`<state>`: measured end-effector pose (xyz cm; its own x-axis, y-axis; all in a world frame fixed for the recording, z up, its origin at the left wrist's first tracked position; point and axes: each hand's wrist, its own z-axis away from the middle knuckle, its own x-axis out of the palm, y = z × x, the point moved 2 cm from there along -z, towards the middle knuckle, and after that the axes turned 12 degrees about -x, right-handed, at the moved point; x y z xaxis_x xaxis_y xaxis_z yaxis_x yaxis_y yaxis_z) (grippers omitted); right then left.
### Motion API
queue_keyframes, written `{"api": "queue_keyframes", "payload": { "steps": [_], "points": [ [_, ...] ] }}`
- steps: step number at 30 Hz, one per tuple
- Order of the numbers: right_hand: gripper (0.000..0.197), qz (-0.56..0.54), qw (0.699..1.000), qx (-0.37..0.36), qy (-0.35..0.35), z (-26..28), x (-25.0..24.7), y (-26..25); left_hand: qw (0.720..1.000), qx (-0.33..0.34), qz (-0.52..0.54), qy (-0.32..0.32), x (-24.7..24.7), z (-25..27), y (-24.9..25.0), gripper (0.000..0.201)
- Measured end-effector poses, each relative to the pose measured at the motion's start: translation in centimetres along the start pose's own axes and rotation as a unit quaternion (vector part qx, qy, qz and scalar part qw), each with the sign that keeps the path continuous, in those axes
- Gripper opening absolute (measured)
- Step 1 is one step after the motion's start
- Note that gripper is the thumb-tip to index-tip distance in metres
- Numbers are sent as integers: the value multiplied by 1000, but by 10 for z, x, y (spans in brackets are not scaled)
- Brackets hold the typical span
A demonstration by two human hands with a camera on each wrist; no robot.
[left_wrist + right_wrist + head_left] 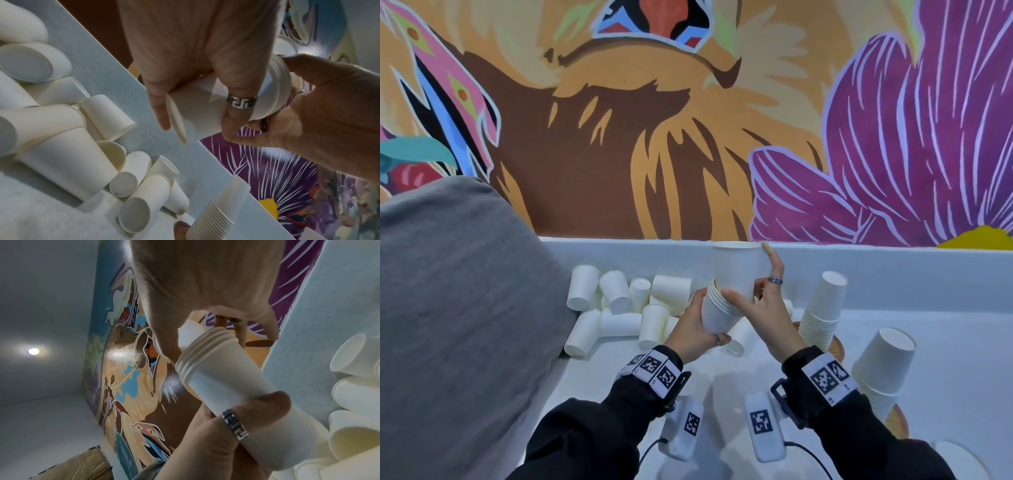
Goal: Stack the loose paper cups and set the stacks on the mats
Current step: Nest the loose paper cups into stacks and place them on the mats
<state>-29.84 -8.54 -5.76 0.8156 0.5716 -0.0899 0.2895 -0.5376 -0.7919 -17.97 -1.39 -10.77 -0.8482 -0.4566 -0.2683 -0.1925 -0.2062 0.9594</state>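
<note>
My left hand (707, 317) grips a short stack of white paper cups (717, 315) tilted above the table, rims up. My right hand (748, 274) holds a single cup (736, 263) whose base sits in the stack's mouth. In the left wrist view the stack (205, 110) lies between my ringed finger and thumb. The right wrist view shows its ribbed rims (197, 356) with the single cup (189, 334) entering. Several loose cups (619, 308) lie heaped at the left. Two upside-down stacks (822, 308) (883, 370) stand on brown mats (837, 346) (897, 419).
A grey cushion (448, 308) borders the table's left side. A raised white ledge (893, 260) and a painted wall close off the back. Two white tagged devices (686, 425) (763, 425) with cables lie near the front edge. A pale round disc (959, 459) sits at the bottom right.
</note>
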Motion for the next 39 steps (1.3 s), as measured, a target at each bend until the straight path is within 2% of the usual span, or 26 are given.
{"api": "queue_keyframes", "payload": {
  "steps": [2, 7, 15, 20, 23, 32, 35, 39],
  "points": [
    [84, 22, 1000, -9, -8, 1, -5, -6, 1000, 4, 3, -4, 4, 1, 2, 74],
    [98, 57, 998, -41, -6, 2, -21, -16, 1000, 14, -3, -13, 18, 4, 13, 76],
    [89, 73, 996, -42, 0, 6, -43, -24, 999, 38, -35, -18, 43, 8, 25, 74],
    [100, 119, 992, -25, -41, 6, -57, -24, 998, 30, -44, -20, 50, 8, 24, 73],
    [99, 139, 988, -27, -60, 8, -64, -24, 999, 28, -38, -11, 51, 7, 25, 74],
    [90, 23, 998, 52, -11, 11, -58, -15, 999, 28, 23, -4, 50, 6, 28, 73],
    [92, 40, 999, 25, -10, 12, -54, -19, 999, 36, 35, 1, 46, 4, 27, 74],
    [94, 65, 997, -26, 25, 7, -52, -25, 998, 47, 32, 10, 42, -2, 26, 73]
  ]
}}
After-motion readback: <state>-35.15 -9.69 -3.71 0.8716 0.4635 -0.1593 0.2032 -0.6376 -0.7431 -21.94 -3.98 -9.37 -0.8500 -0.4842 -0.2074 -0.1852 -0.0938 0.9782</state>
